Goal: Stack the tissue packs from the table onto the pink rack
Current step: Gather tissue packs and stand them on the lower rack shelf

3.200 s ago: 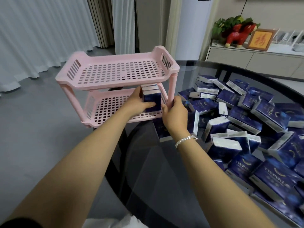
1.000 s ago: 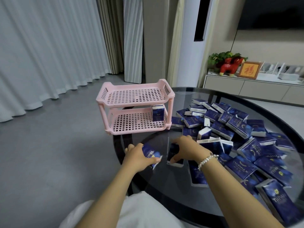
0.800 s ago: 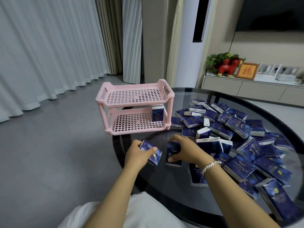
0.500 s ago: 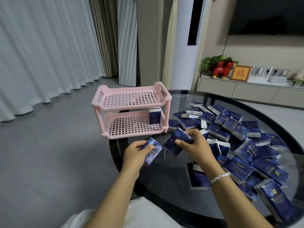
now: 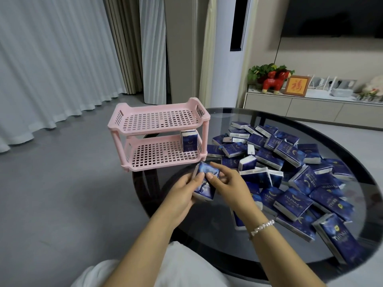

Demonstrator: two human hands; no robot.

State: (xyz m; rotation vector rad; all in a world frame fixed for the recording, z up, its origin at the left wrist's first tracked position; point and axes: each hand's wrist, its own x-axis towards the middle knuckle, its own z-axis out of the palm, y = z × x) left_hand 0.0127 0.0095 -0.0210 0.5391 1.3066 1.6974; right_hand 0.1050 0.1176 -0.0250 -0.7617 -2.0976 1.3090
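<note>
With left hand (image 5: 182, 190) and right hand (image 5: 226, 183) pinching dark-blue plastic-wrapped tissue packs (image 5: 204, 183), square edges before lifting to slotted pink plastic rack (image 5: 159, 121) just ahead.

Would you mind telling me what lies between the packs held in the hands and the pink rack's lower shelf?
In the head view, only a short bare stretch of the glass table separates the held packs from the pink rack.
</note>
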